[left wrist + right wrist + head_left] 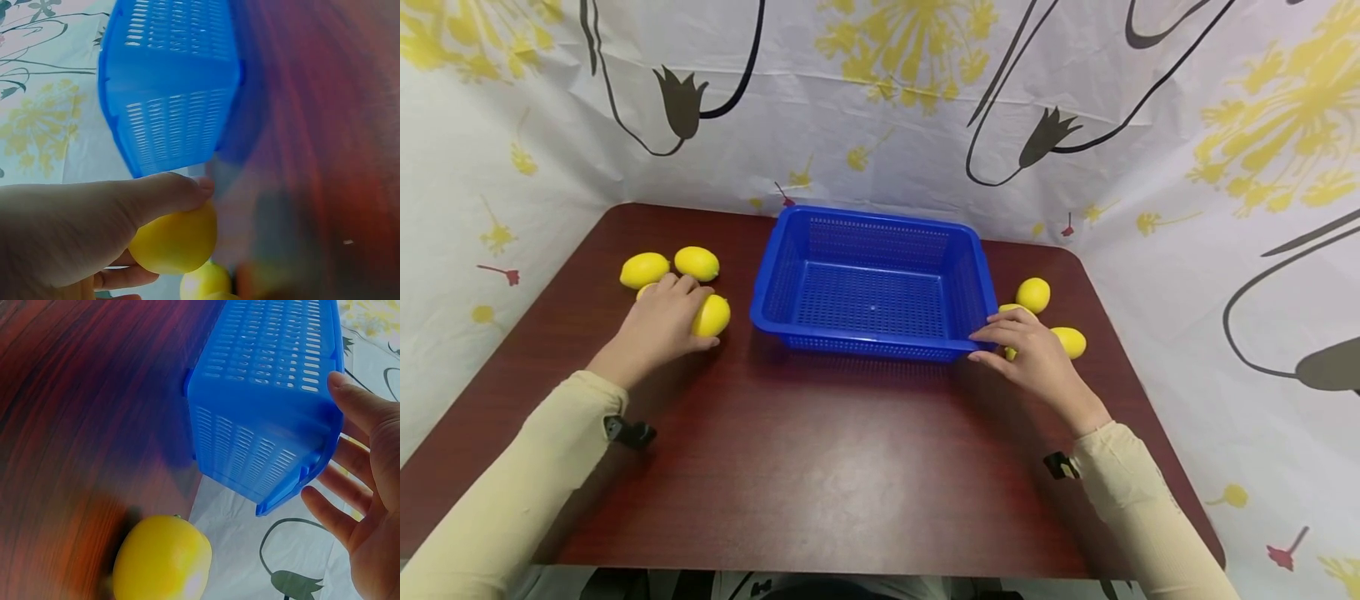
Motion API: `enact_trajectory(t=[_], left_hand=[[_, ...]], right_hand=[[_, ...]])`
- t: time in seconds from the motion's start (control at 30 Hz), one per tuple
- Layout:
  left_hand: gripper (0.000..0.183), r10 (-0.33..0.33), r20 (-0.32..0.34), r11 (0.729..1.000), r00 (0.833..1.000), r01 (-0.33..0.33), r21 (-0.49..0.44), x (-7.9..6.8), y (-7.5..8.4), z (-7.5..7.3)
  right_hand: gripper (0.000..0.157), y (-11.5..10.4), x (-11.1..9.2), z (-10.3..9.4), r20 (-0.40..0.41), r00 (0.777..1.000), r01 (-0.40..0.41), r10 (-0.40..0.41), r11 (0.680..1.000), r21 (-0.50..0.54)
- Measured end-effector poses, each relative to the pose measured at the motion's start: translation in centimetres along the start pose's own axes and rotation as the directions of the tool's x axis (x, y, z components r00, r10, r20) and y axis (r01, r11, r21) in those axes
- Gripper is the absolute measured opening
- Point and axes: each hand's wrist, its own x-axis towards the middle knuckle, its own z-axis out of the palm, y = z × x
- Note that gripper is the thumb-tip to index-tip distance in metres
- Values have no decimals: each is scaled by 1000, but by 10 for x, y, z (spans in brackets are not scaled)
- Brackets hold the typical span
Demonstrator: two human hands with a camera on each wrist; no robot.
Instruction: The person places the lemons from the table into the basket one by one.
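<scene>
My left hand grips a yellow lemon to the left of the basket, its thumb along the near side. In the left wrist view the thumb presses on that lemon. Two lemons lie just beyond this hand, and another is mostly hidden under it. A blue plastic basket with slotted walls stands at the table's middle, nothing inside. My right hand holds the basket's near right corner, rim between thumb and fingers. The right wrist view shows the thumb at the rim.
Beyond the right hand are several lemons, among them one at the back and one to the right; others are partly covered by the hand. The dark red wooden table reaches back to a patterned white cloth.
</scene>
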Motion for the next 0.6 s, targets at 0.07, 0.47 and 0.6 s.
enact_trajectory(t=[0.07,0.47,0.6], left_hand=[[75,13,-6,1000,1000,-13,-3,3,0,-5],[74,9,-4,1000,1000,-9,-25,26,2,-35],[71,13,10,999,1000,-13,-29,34,6,-46]], right_hand=[[30,-1,0,0,-4,1000,-7,7,1000,-3],[30,-2,-3,3,-42,999,-18,17,1000,-12],[31,-3,-4,5,-42,999,-31,30,999,-15]])
